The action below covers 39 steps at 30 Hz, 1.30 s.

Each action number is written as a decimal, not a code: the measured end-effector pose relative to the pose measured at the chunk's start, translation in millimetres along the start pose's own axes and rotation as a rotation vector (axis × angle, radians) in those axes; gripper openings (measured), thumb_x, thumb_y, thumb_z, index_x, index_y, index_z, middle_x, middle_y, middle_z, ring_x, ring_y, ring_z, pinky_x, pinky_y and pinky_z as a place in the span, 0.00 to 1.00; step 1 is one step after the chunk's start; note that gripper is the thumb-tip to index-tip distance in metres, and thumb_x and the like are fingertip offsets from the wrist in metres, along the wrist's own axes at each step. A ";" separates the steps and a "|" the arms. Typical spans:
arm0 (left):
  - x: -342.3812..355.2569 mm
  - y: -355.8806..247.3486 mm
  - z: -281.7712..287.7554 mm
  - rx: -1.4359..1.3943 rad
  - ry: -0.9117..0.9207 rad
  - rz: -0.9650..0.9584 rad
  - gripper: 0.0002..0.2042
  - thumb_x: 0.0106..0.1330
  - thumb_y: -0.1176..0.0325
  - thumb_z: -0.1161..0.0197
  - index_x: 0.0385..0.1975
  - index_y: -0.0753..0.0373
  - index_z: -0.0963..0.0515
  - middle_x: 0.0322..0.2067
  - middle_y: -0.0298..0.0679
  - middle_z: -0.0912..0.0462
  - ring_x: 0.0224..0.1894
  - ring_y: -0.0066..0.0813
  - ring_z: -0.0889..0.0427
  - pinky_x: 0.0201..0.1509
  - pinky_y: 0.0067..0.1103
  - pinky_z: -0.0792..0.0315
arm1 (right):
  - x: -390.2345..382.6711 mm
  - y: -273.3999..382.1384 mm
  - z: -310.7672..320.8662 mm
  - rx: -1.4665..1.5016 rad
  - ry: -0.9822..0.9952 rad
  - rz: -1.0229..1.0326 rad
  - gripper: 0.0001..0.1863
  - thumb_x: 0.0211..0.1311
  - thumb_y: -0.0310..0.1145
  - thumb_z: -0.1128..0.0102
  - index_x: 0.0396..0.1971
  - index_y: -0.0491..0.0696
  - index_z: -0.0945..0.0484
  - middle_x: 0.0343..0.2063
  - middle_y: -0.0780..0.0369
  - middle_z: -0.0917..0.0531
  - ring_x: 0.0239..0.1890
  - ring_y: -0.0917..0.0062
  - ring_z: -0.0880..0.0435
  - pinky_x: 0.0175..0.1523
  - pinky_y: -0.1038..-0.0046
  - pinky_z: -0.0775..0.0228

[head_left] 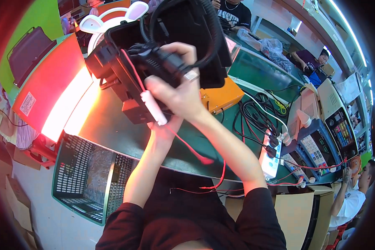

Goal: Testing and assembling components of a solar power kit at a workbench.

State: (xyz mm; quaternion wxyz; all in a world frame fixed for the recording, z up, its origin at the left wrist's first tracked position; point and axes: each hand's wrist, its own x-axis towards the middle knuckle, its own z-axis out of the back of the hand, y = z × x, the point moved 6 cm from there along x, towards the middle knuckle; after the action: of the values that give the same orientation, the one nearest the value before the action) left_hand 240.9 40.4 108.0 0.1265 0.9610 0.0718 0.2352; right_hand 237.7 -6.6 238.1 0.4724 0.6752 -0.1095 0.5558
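Observation:
An open black plastic case is held up and tilted above the green worktop. My left hand supports it from below, most of its fingers hidden behind the case. My right hand is closed round a bundle of black cables at the case's open side, slightly blurred. A thick black corrugated tube loops over the top of the case. Beside my right wrist a white sleeve-like piece sits on a red wire, whose red end dangles over the worktop.
Behind the case lies an orange box. Tangled black cables run to a white power strip near bench instruments at right. A green crate stands lower left, below a glowing light. Other people sit further off.

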 end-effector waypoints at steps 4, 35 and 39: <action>-13.5 19.0 -17.5 -0.238 -0.083 0.117 0.21 0.62 0.57 0.50 0.51 0.61 0.36 0.49 0.36 0.31 0.52 0.25 0.33 0.51 0.26 0.32 | -10.9 -20.0 -3.6 -0.146 0.234 -0.293 0.32 0.45 0.28 0.33 0.47 0.45 0.44 0.44 0.57 0.30 0.43 0.78 0.27 0.50 0.75 0.35; -93.0 -98.7 -63.0 0.547 -0.025 -0.284 0.35 0.57 0.38 0.55 0.59 0.58 0.41 0.57 0.41 0.36 0.59 0.40 0.38 0.61 0.42 0.45 | -19.6 -26.7 57.2 -0.427 0.126 -0.755 0.41 0.44 0.41 0.39 0.57 0.37 0.44 0.35 0.53 0.23 0.35 0.76 0.24 0.42 0.77 0.32; -76.7 -98.0 -103.0 0.769 0.190 -0.226 0.37 0.53 0.40 0.52 0.58 0.63 0.41 0.54 0.45 0.34 0.55 0.42 0.34 0.59 0.38 0.41 | 6.2 -15.6 51.7 -0.222 0.028 -0.667 0.30 0.60 0.43 0.51 0.56 0.40 0.43 0.35 0.57 0.23 0.41 0.79 0.26 0.48 0.79 0.37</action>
State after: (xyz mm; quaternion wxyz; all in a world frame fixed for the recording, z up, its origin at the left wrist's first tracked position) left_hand 117.4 140.7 135.8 -0.2239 0.8983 0.2711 0.2636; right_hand 283.9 -35.3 238.6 0.7001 0.6105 0.0638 0.3648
